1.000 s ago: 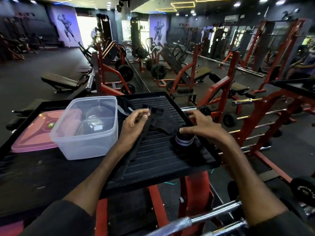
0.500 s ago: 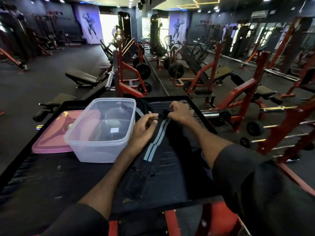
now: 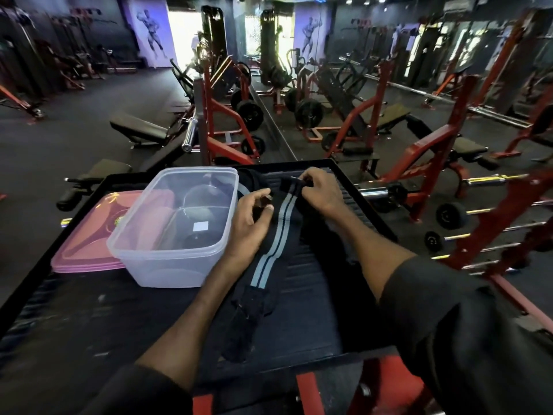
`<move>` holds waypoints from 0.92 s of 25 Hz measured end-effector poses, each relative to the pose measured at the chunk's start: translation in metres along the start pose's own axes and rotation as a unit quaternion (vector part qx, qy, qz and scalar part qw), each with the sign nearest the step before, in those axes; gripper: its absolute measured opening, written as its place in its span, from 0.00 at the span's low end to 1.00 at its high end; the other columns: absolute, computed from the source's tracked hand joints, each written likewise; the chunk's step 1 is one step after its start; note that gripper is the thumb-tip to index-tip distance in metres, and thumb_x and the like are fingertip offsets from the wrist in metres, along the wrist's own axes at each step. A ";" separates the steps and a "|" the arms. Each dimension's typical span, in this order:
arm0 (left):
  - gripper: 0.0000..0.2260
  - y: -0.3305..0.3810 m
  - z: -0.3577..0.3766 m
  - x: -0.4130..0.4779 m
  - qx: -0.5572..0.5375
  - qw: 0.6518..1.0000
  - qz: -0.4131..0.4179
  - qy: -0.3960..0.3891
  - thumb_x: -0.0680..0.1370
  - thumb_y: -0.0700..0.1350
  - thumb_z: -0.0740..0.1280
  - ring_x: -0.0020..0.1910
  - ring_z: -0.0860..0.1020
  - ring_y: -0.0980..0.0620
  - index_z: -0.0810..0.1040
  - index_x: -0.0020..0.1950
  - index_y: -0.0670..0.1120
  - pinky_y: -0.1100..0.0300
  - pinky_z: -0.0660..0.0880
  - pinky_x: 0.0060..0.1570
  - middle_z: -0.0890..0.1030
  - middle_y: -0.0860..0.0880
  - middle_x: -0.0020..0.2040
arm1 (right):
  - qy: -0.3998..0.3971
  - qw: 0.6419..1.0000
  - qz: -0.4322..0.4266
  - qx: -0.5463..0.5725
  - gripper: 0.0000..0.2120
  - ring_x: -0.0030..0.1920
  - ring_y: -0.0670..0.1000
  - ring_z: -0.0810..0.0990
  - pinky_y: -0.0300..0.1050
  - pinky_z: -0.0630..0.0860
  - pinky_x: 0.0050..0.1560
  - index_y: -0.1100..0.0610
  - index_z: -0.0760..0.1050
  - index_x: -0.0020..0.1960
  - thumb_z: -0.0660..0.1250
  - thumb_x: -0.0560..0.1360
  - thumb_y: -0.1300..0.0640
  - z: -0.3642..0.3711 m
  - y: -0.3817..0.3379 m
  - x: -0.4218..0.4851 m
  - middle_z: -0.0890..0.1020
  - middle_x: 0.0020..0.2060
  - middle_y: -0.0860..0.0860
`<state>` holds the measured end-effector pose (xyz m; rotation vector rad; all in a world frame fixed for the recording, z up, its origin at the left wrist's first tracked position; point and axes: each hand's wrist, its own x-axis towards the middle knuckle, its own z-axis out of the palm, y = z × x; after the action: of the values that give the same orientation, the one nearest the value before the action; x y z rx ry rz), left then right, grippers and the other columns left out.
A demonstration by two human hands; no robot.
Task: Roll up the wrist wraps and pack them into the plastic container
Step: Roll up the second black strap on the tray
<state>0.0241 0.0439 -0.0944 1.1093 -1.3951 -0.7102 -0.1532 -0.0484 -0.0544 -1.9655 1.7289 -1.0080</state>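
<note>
Your right hand (image 3: 318, 191) pinches the far end of the wrist wrap (image 3: 270, 238), fingers closed on its folded tip. Your left hand (image 3: 251, 218) rests on the wrap's edge at about 9 o'clock of that, fingers curled; whether it actually grips, you cannot tell. The wrap lies flat on the black tray (image 3: 329, 310), running toward 6 o'clock. The plastic container (image 3: 176, 232) sits at 9 o'clock, open, its small white label unreadable, with the pink lid (image 3: 86, 244) beyond.

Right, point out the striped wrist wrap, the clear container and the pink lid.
striped wrist wrap (image 3: 273, 239): head view, on the pale stripes mid-strap.
clear container (image 3: 167, 269): head view, on its near wall.
pink lid (image 3: 86, 250): head view, on its bare top.
</note>
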 end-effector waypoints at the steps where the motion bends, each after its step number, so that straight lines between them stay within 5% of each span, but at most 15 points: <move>1: 0.18 0.007 0.000 -0.002 -0.014 1.000 -0.008 0.005 0.77 0.48 0.66 0.64 0.76 0.52 0.76 0.67 0.49 0.47 0.72 0.69 0.78 0.48 0.64 | 0.016 0.998 -0.052 0.030 0.09 0.51 0.55 0.83 0.54 0.79 0.51 0.49 0.78 0.45 0.66 0.66 0.58 -0.009 -0.005 -0.007 0.84 0.45 0.50; 6: 0.23 0.050 0.001 0.013 -0.067 0.997 -0.041 -0.015 0.74 0.56 0.70 0.68 0.74 0.51 0.73 0.69 0.55 0.47 0.71 0.71 0.74 0.48 0.69 | 0.061 0.958 -0.277 0.029 0.16 0.49 0.54 0.83 0.53 0.78 0.53 0.59 0.82 0.51 0.65 0.64 0.63 -0.051 -0.031 -0.052 0.86 0.47 0.53; 9: 0.14 0.068 0.001 0.017 -0.083 0.988 -0.070 -0.109 0.81 0.51 0.67 0.68 0.76 0.50 0.76 0.66 0.52 0.46 0.70 0.72 0.77 0.49 0.67 | 0.075 0.945 -0.318 0.025 0.19 0.51 0.55 0.83 0.48 0.76 0.54 0.61 0.83 0.52 0.65 0.63 0.63 -0.055 -0.034 -0.076 0.85 0.48 0.54; 11: 0.08 0.068 0.003 0.013 -0.033 0.988 -0.028 -0.151 0.81 0.53 0.66 0.65 0.77 0.55 0.80 0.59 0.55 0.48 0.71 0.71 0.81 0.53 0.62 | 0.101 0.947 -0.295 0.075 0.18 0.49 0.55 0.83 0.47 0.77 0.50 0.61 0.83 0.50 0.64 0.62 0.64 -0.056 -0.028 -0.087 0.85 0.46 0.54; 14: 0.13 0.063 0.005 0.007 0.051 0.982 0.028 -0.179 0.76 0.64 0.66 0.63 0.77 0.61 0.80 0.55 0.61 0.54 0.72 0.69 0.81 0.62 0.58 | 0.136 0.952 -0.236 0.138 0.14 0.45 0.53 0.82 0.47 0.75 0.45 0.61 0.83 0.45 0.65 0.61 0.67 -0.059 -0.021 -0.101 0.84 0.41 0.49; 17: 0.08 0.065 0.006 0.003 0.052 0.978 0.081 -0.187 0.76 0.59 0.70 0.59 0.78 0.65 0.79 0.54 0.62 0.67 0.72 0.58 0.81 0.67 0.54 | 0.176 0.948 -0.229 0.134 0.12 0.44 0.53 0.81 0.52 0.77 0.45 0.60 0.82 0.43 0.66 0.62 0.69 -0.062 -0.022 -0.110 0.82 0.39 0.44; 19: 0.07 0.068 0.007 -0.001 0.007 0.980 0.117 -0.159 0.76 0.49 0.74 0.55 0.80 0.65 0.81 0.53 0.57 0.70 0.73 0.55 0.83 0.65 0.52 | 0.109 0.956 -0.219 0.164 0.13 0.46 0.51 0.81 0.49 0.77 0.49 0.61 0.81 0.47 0.67 0.64 0.69 -0.074 -0.025 -0.107 0.83 0.43 0.48; 21: 0.08 0.073 0.009 -0.002 -0.084 0.985 0.097 -0.115 0.75 0.41 0.75 0.51 0.83 0.60 0.83 0.52 0.50 0.65 0.76 0.54 0.86 0.57 0.49 | -0.012 0.953 -0.114 0.281 0.20 0.51 0.47 0.82 0.42 0.77 0.53 0.60 0.79 0.58 0.72 0.68 0.72 -0.087 -0.031 -0.107 0.82 0.50 0.50; 23: 0.07 0.079 0.010 0.000 -0.160 0.982 0.069 -0.077 0.75 0.39 0.74 0.49 0.83 0.56 0.83 0.52 0.45 0.61 0.79 0.52 0.86 0.51 0.48 | -0.074 0.904 0.001 0.421 0.27 0.54 0.48 0.83 0.44 0.78 0.53 0.57 0.74 0.68 0.74 0.71 0.70 -0.084 -0.030 -0.114 0.83 0.54 0.50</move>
<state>-0.0027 0.0713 -0.0244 0.7102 -1.4119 -0.8970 -0.1909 0.0837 -0.0089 -1.4099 0.9454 -1.2750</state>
